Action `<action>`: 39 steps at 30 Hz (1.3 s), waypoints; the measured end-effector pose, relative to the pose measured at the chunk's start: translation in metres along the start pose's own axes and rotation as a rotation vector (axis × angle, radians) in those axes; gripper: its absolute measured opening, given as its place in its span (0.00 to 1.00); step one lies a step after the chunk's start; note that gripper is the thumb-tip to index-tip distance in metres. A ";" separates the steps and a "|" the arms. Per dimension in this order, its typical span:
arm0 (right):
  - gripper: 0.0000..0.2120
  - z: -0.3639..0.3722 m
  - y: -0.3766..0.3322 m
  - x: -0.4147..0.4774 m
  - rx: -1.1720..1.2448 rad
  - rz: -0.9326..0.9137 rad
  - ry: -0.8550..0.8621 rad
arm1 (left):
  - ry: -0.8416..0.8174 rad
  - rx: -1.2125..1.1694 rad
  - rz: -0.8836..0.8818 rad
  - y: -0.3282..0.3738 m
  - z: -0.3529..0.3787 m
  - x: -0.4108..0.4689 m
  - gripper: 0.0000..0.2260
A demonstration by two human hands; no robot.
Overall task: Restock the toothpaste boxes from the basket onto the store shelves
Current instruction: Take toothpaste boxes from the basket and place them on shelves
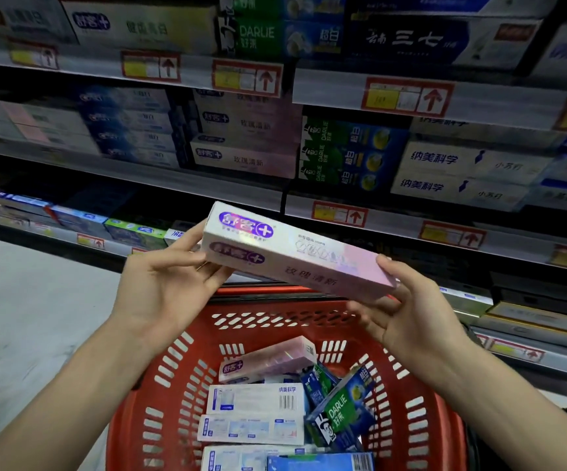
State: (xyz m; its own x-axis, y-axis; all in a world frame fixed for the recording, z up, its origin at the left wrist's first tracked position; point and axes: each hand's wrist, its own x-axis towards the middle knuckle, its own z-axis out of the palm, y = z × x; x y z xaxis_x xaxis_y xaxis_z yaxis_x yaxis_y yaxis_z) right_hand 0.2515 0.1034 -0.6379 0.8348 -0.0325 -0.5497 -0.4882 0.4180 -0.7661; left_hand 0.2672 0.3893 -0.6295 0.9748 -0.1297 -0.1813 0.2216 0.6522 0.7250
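**Toothpaste box held above the basket**

The left hand grasped its logo end and the right hand its other end, thumbs above and fingers beneath. It hung tilted over the red basket, before stocked shelves.

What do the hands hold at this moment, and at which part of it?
Both hold one pink toothpaste box above the red basket: the left hand grips its logo end, the right hand its plain pink end.

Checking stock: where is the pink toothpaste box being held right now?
The pink box sits mid-frame in the head view, held between left hand and right hand, above the red basket.
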 end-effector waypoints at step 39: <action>0.27 -0.004 0.000 0.010 -0.176 -0.065 0.101 | 0.214 0.146 -0.034 -0.005 -0.005 -0.006 0.17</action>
State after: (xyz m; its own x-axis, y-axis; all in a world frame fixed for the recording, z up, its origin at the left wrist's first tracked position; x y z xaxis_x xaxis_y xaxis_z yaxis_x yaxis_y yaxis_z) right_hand 0.2592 0.0988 -0.6447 0.8405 -0.1485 -0.5211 -0.4785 0.2476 -0.8424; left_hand 0.2604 0.3903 -0.6357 0.9429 0.0208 -0.3324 0.2708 0.5331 0.8015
